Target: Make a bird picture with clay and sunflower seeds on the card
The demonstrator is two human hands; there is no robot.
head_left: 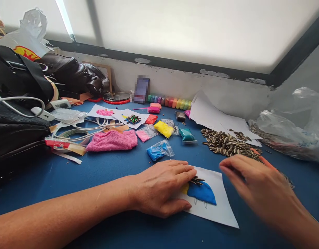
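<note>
My left hand (166, 188) lies flat across a white sheet of paper (219, 218), fingers stretched out. On the sheet, a blue clay shape (202, 193) is pressed down, with yellow clay (184, 188) beside it, partly under my fingers. Several sunflower seeds (197, 180) stick out from the upper edge of the blue clay. Short pencil lines show below it. My right hand (255, 186) hovers to the right of the paper, thumb and fingers pinched together; whatever they hold is hidden. Just beyond it is a pile of striped sunflower seeds (228, 143).
Bags of blue (159, 149), teal (187, 136) and yellow clay (164, 129) lie ahead. A pink cloth (111, 140), cables and black bags (16, 128) crowd the left. An orange-handled tool (264, 160) and a plastic bag (286, 131) are at right. Paper sheets (216, 116) lean against the wall.
</note>
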